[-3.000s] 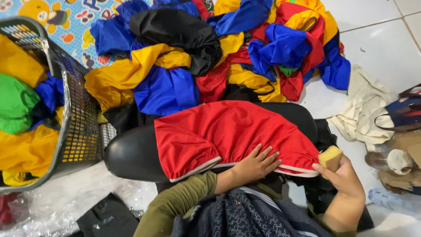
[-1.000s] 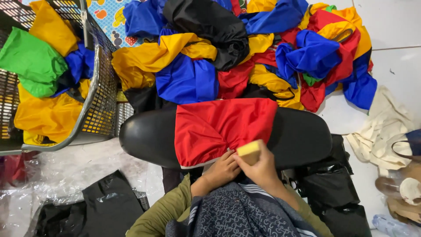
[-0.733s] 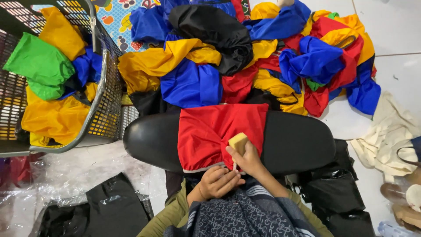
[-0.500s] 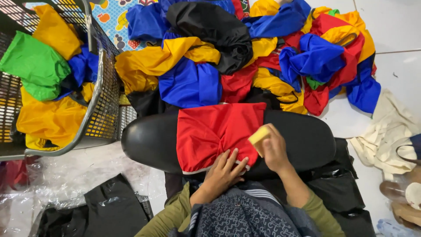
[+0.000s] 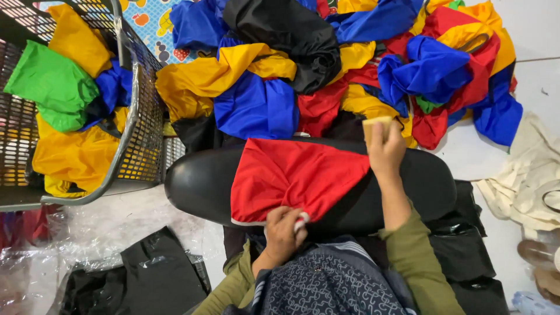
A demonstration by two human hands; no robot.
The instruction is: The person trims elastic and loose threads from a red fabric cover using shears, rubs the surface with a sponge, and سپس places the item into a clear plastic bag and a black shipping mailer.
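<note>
The thin, limp red fabric piece (image 5: 294, 178) lies on the black padded stool seat (image 5: 198, 184), its near hem pinched by the left hand (image 5: 284, 226), best held there since it looks slippery, while the right hand (image 5: 385, 153) grips a yellow sponge block (image 5: 376, 125).

Red cloth (image 5: 291, 178) with a thin white edge, spread over a glossy black cushion (image 5: 198, 186). Pale yellow block (image 5: 376, 125) in the right hand (image 5: 386, 153). Olive-green sleeves (image 5: 417, 262); dark navy garment (image 5: 332, 289) with a small white swirl pattern. Heap of cloths (image 5: 326, 64) in blue, yellow, red and black, a scrap of green among them. Black mesh basket (image 5: 146, 116) holding green, yellow and blue pieces. Cream bag (image 5: 525, 186) at the side. Blue mat (image 5: 154, 23) with bright cartoon prints.
</note>
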